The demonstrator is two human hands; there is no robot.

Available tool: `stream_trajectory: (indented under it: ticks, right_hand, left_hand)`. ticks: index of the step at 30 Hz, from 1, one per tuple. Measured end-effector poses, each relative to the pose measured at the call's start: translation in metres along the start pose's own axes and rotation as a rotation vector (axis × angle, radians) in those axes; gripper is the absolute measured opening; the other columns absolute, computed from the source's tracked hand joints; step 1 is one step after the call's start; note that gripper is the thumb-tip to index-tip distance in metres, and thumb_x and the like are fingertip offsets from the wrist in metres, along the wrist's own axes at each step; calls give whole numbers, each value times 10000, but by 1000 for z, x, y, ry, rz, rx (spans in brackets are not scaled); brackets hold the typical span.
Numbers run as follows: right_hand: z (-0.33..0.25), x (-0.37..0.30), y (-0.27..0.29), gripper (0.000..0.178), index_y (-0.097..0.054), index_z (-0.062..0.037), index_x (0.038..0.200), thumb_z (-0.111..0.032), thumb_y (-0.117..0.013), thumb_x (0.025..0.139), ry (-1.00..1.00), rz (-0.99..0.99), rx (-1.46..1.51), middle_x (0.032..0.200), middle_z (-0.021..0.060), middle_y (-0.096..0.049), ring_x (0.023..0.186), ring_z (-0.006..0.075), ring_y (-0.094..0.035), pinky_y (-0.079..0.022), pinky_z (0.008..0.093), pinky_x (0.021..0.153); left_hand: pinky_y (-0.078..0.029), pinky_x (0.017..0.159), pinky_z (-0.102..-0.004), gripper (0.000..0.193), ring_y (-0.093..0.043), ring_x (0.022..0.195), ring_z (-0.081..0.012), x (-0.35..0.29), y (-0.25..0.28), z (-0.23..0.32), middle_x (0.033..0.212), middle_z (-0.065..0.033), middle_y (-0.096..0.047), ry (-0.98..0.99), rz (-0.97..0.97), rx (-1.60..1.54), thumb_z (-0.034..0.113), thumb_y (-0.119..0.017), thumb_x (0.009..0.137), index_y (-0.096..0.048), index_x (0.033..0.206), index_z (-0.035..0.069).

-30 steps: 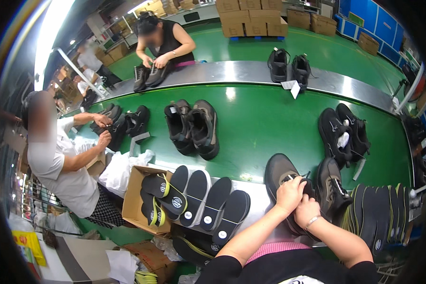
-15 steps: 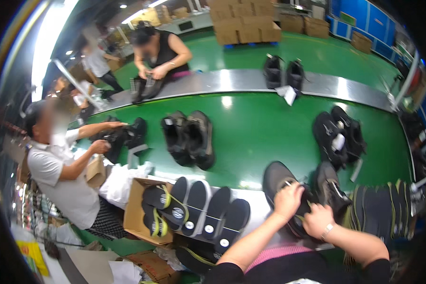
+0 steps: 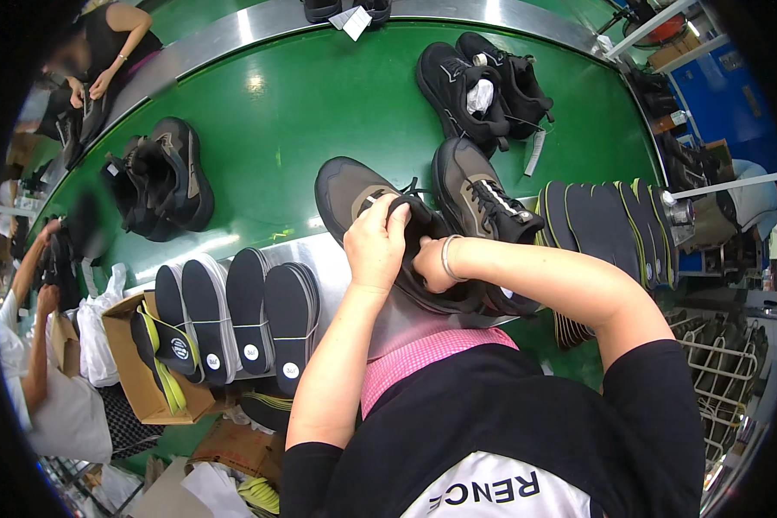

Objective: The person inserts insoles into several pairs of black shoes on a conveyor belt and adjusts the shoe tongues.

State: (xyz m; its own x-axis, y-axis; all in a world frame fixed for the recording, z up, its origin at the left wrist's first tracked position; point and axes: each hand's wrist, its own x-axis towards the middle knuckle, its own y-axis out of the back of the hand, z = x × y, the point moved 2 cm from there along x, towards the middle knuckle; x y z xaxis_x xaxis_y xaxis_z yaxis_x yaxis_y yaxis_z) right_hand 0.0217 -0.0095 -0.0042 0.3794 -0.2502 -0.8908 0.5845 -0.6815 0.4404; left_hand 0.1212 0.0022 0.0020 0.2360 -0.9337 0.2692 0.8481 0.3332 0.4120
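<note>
A grey-brown and black shoe (image 3: 347, 188) stands at the near edge of the green table, its toe pointing away from me. My left hand (image 3: 375, 244) is closed on the tongue and collar of this shoe at the front of its opening. My right hand (image 3: 434, 263), with a bracelet at the wrist, reaches into the opening from the right; its fingertips are hidden inside. Close on the right stands a matching shoe (image 3: 466, 177) with dark laces and a pale strip on its tongue. Neither hand touches its laces.
Bundled black insoles (image 3: 290, 302) stand at left beside an open cardboard box (image 3: 160, 393). More insoles (image 3: 591, 220) are stacked at right. Black shoes (image 3: 447, 82) and a brown-black pair (image 3: 168, 177) sit farther back on the green table (image 3: 268, 147). Two co-workers handle shoes at left.
My view has swung right and down, so everything appears farther left and higher. My right hand has gone from the shoe's right side into its opening. The left hand stays near the tongue.
</note>
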Motion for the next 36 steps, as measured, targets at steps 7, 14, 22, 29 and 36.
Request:
stream_trajectory:
  ticks: [7,14,22,29,36]
  right_hand:
    - [-16,7,-13,234,-654,-74,931,-166,-559,739,-101,216,-75,964,68,-633,925,194,-590,-458,296,759]
    - [4,-30,-21,582,-348,126,1174,-237,-453,732,380,-63,129,943,225,-591,1000,263,-544,-63,455,1047]
    - [-8,-48,-45,463,-439,45,1093,-225,-539,730,238,436,282,812,172,-607,842,321,-582,-408,352,872]
    - [111,-173,-94,296,-595,-21,869,-272,-569,716,-583,1382,646,812,170,-595,763,323,-576,-474,371,681]
    - [167,-154,-191,620,-529,-84,978,-560,-637,595,-1257,758,622,1050,139,-511,1000,289,-487,-387,455,794]
  left_hand:
    - [-448,607,-359,135,-581,676,-288,-3,0,1,732,-114,-601,-46,40,33,180,-566,787,-589,860,69]
    - [-450,627,-361,148,-581,693,-293,-2,-2,-2,751,-128,-600,-23,16,22,169,-567,789,-592,882,57]
    - [-454,684,-355,165,-586,750,-303,-1,15,8,814,-139,-611,-96,-86,166,131,-572,786,-596,922,42]
    - [-359,854,-377,320,-490,975,-293,-9,35,62,1020,-130,-540,-264,-168,573,166,-627,719,-559,1012,56]
    - [-347,875,-410,571,-450,1020,-328,-23,-73,94,1086,-169,-480,-522,-459,309,216,-655,688,-427,1175,24]
